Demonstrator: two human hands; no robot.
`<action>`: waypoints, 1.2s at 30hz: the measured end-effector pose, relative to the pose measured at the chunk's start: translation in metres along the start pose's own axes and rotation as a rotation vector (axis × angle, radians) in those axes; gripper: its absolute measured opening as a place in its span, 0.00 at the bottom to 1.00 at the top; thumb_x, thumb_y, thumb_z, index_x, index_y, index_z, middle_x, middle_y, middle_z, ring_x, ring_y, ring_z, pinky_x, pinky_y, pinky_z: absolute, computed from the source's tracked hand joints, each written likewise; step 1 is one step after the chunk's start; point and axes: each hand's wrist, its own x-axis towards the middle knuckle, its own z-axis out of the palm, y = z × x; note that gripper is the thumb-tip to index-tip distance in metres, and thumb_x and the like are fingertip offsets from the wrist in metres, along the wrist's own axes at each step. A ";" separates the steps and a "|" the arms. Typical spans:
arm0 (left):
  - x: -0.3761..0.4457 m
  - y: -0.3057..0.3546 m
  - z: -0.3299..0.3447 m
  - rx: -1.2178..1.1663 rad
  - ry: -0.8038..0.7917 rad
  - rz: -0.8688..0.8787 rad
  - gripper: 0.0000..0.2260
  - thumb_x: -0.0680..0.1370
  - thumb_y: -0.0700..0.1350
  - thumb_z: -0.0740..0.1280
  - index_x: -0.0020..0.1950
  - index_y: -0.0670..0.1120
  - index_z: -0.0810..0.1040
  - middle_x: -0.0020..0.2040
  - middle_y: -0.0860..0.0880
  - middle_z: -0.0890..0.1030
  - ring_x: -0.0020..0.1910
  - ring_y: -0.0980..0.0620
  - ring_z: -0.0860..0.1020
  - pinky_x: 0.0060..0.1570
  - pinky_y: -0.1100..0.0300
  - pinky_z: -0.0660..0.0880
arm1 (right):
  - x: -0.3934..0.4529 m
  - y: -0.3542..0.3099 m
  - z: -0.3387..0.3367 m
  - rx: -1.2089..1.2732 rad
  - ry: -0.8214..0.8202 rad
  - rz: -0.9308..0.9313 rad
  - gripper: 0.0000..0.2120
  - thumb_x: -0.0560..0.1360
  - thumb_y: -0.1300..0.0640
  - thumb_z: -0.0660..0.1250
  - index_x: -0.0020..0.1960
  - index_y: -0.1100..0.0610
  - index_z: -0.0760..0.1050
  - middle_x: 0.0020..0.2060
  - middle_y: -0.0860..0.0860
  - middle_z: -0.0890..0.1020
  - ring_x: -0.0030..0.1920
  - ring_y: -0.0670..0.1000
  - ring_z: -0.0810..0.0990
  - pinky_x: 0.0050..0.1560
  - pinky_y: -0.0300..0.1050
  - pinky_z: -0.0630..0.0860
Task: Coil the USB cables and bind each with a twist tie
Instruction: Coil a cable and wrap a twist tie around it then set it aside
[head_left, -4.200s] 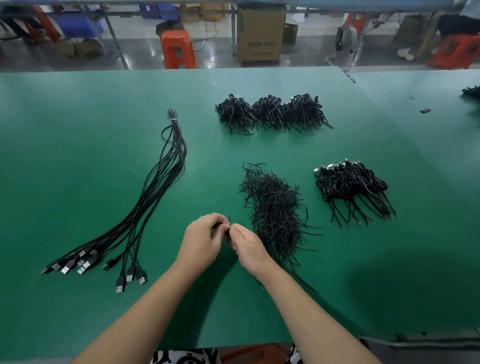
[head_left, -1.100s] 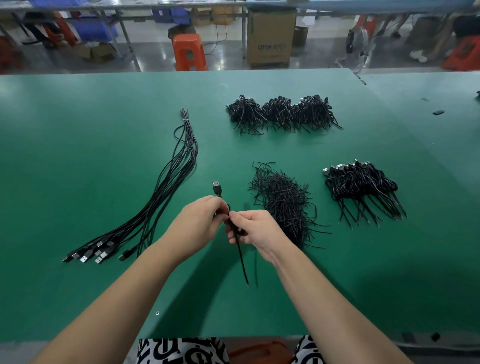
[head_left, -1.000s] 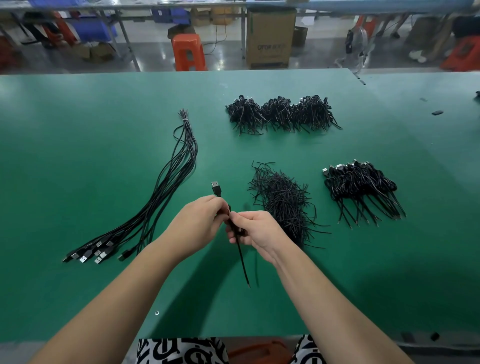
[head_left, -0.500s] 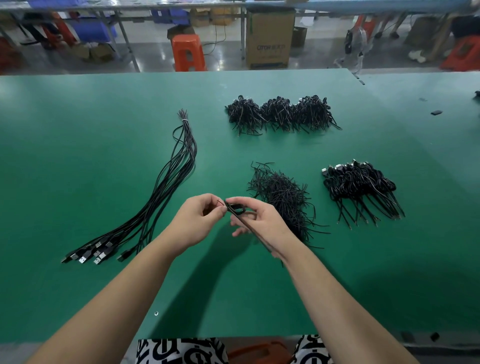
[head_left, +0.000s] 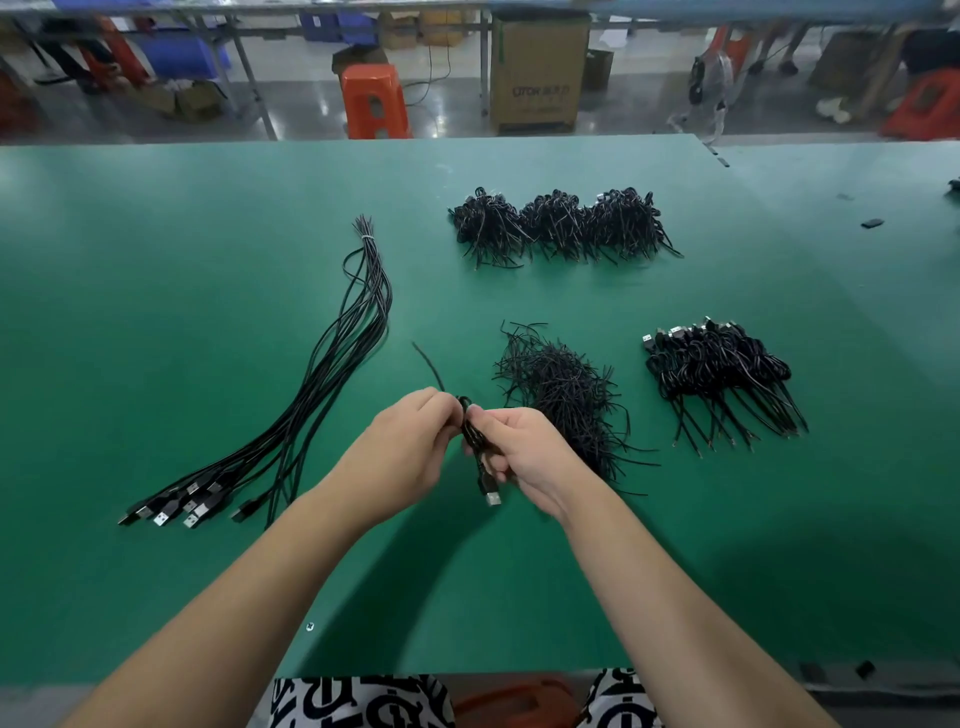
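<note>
Holding a folded black USB cable (head_left: 475, 441) above the green tabletop (head_left: 156, 260), my left hand (head_left: 410, 452) and right hand (head_left: 524, 457) both pinch it with curled fingers. Its silver plug (head_left: 492, 498) hangs down between my wrists, and one loose end (head_left: 428, 364) sticks up and away. A loose pile of twist ties (head_left: 563, 395) lies just beside my right hand. Uncoiled cables (head_left: 322, 374) stretch out on my left. Finished bundles (head_left: 722, 379) sit on my right, with more bundles (head_left: 561, 226) farther back.
</note>
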 end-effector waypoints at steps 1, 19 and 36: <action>-0.002 0.000 0.001 0.049 -0.007 0.039 0.02 0.80 0.38 0.64 0.48 0.41 0.76 0.43 0.47 0.75 0.42 0.47 0.73 0.43 0.56 0.69 | 0.000 -0.001 0.001 0.030 -0.016 0.032 0.13 0.82 0.53 0.64 0.45 0.62 0.79 0.31 0.52 0.80 0.23 0.45 0.64 0.24 0.37 0.65; -0.002 -0.011 0.007 -0.206 0.076 -0.288 0.03 0.79 0.40 0.68 0.45 0.46 0.78 0.35 0.58 0.78 0.36 0.65 0.75 0.35 0.74 0.67 | -0.001 0.004 0.005 -0.194 -0.026 -0.138 0.16 0.81 0.67 0.62 0.62 0.51 0.79 0.44 0.53 0.78 0.37 0.50 0.72 0.37 0.41 0.70; 0.000 -0.006 0.004 0.257 0.190 0.089 0.07 0.73 0.31 0.71 0.42 0.41 0.76 0.38 0.46 0.76 0.37 0.42 0.74 0.37 0.48 0.74 | 0.001 -0.005 0.008 -0.017 0.016 -0.033 0.02 0.82 0.59 0.64 0.54 0.55 0.73 0.28 0.49 0.68 0.25 0.47 0.57 0.25 0.40 0.54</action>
